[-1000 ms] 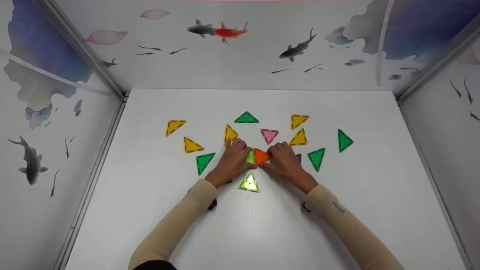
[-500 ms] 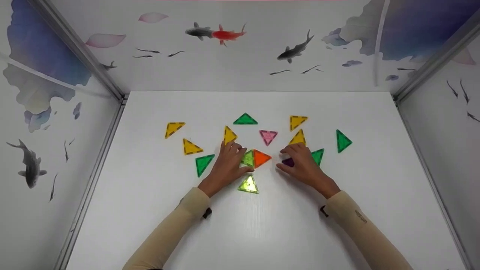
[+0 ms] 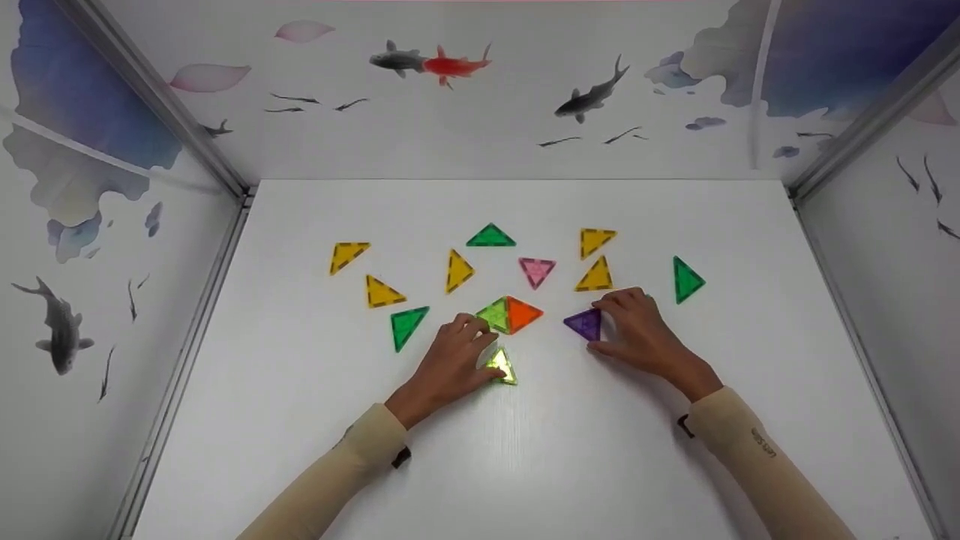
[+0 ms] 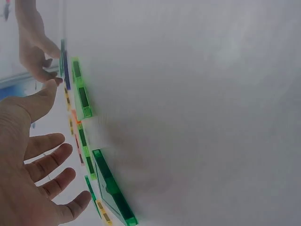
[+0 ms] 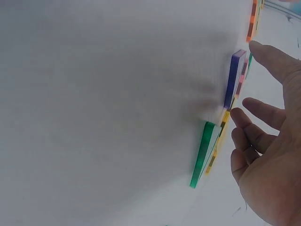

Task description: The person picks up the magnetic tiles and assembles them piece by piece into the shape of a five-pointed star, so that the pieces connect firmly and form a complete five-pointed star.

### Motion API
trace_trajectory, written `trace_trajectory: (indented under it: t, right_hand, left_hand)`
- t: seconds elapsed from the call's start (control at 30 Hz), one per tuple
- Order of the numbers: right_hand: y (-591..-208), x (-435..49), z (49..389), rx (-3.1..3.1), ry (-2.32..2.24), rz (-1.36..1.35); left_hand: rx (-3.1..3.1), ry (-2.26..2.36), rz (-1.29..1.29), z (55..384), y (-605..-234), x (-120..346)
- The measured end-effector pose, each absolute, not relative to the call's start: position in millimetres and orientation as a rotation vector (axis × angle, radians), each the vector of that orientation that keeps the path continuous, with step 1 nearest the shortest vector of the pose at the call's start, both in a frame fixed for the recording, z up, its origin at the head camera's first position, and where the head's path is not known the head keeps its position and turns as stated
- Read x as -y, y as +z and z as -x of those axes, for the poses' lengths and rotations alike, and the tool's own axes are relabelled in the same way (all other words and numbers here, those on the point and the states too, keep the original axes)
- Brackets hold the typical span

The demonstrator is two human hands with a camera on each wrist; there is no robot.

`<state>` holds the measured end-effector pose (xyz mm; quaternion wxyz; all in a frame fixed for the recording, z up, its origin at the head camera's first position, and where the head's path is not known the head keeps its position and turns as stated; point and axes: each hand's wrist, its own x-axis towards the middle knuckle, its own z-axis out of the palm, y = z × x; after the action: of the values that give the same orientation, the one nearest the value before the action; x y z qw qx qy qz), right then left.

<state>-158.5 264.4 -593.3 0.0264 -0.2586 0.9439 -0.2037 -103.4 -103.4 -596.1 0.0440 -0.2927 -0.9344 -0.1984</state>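
Step looks like edge-to-edge fitting: lime tile (image 3: 493, 314) meets orange tile (image 3: 523, 315). Our left hand (image 3: 453, 360), fingers loosely spread, hangs over glossy tile (image 3: 505, 360) nearer us. Our right hand (image 3: 646, 335), thumb and fingers parted, brackets purple tile (image 3: 586, 324), apart from orange tile; contact unclear. Next move probably calls for light edge pinch.

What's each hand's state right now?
Left hand: open, holding nothing.
Right hand: open, beside the purple triangular plastic tile; contact unclear.
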Motion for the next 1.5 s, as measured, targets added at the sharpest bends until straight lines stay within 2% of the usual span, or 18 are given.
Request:
trace_trajectory:
  t: [0.33, 0.97, 1.2, 1.5]
  right_hand:
    - [-595, -270, 162, -2.866, -0.627, 0.813]
    - [-596, -269, 158, -2.872, -0.618, 0.909]
    - [-596, -257, 147, -2.887, -0.728, 1.011]
    - [-598, -223, 122, -2.843, -0.869, 0.984]
  left_hand:
    - [2.933, -0.579, 0.900, 90, -602, 101]
    - [2.973, -0.434, 0.987, 95, -605, 98]
    - [3.003, -0.464, 1.010, 99, -601, 95]
    - [2.947, -0.529, 1.033, 102, -603, 92]
